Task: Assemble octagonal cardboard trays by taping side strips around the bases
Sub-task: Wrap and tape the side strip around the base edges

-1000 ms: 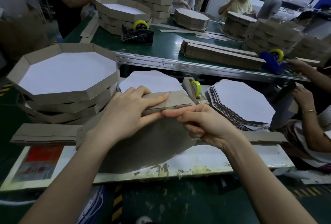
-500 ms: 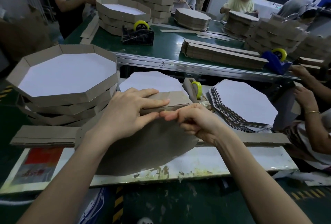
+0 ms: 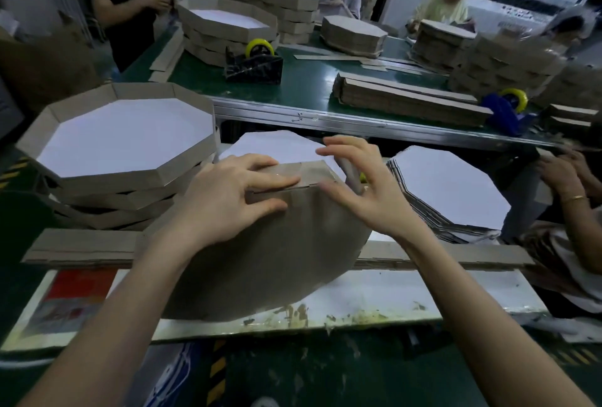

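Note:
A brown octagonal base (image 3: 267, 263) stands tilted on its edge on the white work board (image 3: 407, 296), its brown back facing me. A cardboard side strip (image 3: 309, 172) is folded over its top edge, with clear tape at the joint. My left hand (image 3: 228, 198) presses flat on the strip and base, fingers straight. My right hand (image 3: 368, 185) hovers just right of the joint with fingers spread, its thumb near the strip's corner, holding nothing. A yellow tape roll (image 3: 362, 177) shows partly behind my right hand.
Finished trays (image 3: 123, 146) are stacked at left. Flat white octagon bases (image 3: 452, 188) lie piled at right, another (image 3: 277, 146) behind the work. Long strips (image 3: 81, 245) lie along the board's far side. A green conveyor table (image 3: 309, 87) holds tape dispensers and cardboard stacks. Another person's hands (image 3: 560, 175) work at right.
My right hand has let go of the tape at the joint and lifted, opening its fingers. My left hand stays pressed on the strip.

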A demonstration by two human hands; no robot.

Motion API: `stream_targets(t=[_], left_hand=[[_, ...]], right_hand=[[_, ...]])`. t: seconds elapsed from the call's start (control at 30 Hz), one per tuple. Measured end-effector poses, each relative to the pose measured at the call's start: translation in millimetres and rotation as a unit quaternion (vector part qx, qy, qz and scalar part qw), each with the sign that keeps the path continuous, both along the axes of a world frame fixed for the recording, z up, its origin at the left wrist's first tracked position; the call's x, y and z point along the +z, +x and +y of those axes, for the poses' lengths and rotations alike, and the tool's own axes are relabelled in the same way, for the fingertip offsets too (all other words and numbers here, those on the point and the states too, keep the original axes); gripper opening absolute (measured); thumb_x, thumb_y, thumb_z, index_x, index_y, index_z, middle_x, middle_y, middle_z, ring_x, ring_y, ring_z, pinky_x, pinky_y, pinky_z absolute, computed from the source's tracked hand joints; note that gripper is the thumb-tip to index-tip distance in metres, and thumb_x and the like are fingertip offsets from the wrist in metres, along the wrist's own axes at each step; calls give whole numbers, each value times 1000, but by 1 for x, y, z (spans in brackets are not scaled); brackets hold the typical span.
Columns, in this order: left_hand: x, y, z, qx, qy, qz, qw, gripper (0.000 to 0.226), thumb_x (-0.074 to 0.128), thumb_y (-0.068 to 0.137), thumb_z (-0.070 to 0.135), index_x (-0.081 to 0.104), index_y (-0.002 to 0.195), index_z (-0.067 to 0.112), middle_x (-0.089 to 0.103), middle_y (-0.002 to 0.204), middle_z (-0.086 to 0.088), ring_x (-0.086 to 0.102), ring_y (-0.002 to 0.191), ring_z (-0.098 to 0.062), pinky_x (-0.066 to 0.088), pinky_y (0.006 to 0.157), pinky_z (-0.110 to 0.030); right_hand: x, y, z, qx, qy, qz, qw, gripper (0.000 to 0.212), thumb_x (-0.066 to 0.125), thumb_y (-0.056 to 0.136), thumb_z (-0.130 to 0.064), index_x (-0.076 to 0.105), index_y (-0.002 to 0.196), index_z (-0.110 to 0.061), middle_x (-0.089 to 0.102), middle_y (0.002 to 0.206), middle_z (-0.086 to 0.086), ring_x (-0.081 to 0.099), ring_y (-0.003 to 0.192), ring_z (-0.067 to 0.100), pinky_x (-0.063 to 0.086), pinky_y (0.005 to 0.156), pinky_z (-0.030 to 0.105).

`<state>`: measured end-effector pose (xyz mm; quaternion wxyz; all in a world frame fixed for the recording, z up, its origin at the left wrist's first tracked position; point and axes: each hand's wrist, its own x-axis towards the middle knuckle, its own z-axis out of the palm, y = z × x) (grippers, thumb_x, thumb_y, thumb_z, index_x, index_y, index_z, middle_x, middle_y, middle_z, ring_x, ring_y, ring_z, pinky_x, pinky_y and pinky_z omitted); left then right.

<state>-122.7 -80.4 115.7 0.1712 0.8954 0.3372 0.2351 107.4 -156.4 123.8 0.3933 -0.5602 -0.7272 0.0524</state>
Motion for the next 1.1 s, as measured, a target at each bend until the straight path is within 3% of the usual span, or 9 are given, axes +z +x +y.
stream_targets(t=[0.07, 0.17, 0.27, 0.43, 0.67, 0.8, 0.93, 1.1], left_hand=[[-2, 1, 0, -4, 3, -8, 1000, 40, 62, 83, 53, 50, 121, 62, 54, 135, 13, 48, 118, -12, 45, 94, -44], [-4, 0, 0, -2, 0, -30, 1000, 38, 63, 83, 52, 54, 120, 58, 57, 132, 11, 49, 116, -12, 43, 93, -40], [-5, -2, -1, 0, 2, -48, 999, 34, 55, 85, 58, 57, 118, 55, 61, 128, 8, 51, 112, -12, 42, 89, -33], [-3, -2, -5, 0, -4, -60, 998, 32, 54, 83, 54, 56, 114, 56, 63, 126, 6, 54, 113, -16, 46, 92, -44], [-3, 2, -7, -1, -8, -79, 997, 29, 57, 81, 51, 59, 110, 53, 65, 125, 3, 57, 113, -20, 48, 91, -47], [-3, 2, -8, 0, -11, -95, 995, 29, 60, 80, 49, 61, 110, 51, 65, 123, 2, 58, 110, -20, 48, 90, -47], [-1, 4, -10, 0, -7, -88, 996, 29, 60, 81, 48, 62, 110, 49, 67, 119, 4, 59, 105, -21, 48, 86, -46], [7, 1, -11, 13, -41, -59, 997, 32, 52, 79, 48, 60, 107, 61, 61, 130, 13, 54, 119, -12, 44, 99, -44]], right_hand=[[1, 5, 6, 31, -73, -27, 996, 41, 77, 84, -24, 64, 123, -22, 56, 136, -4, 42, 132, 9, 31, 112, 29], [-1, 7, 11, 61, -110, 19, 992, 37, 79, 81, -18, 69, 117, -19, 60, 132, 0, 50, 130, 11, 37, 112, 36], [-6, 8, 14, 85, -117, 84, 986, 34, 80, 78, -9, 70, 110, -19, 61, 127, 1, 55, 125, 9, 40, 110, 31], [-11, 7, 17, 89, -99, 100, 986, 37, 81, 76, -6, 71, 110, -16, 63, 121, 1, 57, 119, 8, 41, 101, 17], [-13, 10, 16, 103, -90, 104, 985, 27, 80, 77, -4, 74, 103, -8, 63, 122, 10, 58, 119, 18, 43, 101, 21], [-13, 7, 17, 108, -83, 74, 988, 23, 80, 79, -8, 73, 100, -13, 60, 124, 12, 56, 122, 21, 43, 103, 27], [-17, 4, 15, 103, -79, 105, 986, 19, 78, 80, -7, 72, 94, -18, 61, 122, 11, 58, 119, 19, 42, 99, 24], [-12, 3, 16, 96, -101, 75, 987, 16, 76, 82, -6, 73, 97, -12, 60, 125, 9, 56, 120, 14, 39, 100, 17]])
